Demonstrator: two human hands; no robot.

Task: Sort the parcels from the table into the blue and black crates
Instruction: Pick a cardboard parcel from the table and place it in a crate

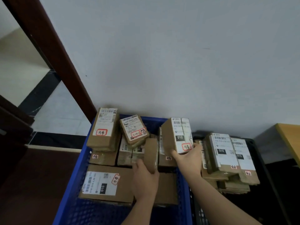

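Observation:
The blue crate stands on the floor by the wall, packed with several brown cardboard parcels bearing white labels. My left hand grips a small plain brown parcel standing on edge in the crate's middle. My right hand holds a taller parcel with a white "010" label, above the crate's right side. The black crate sits to the right and holds a stack of labelled parcels.
A dark wooden door frame slants down to the crate's far left corner. The white wall rises just behind both crates. A yellow table corner shows at the right edge. A large flat parcel lies in the crate's near left.

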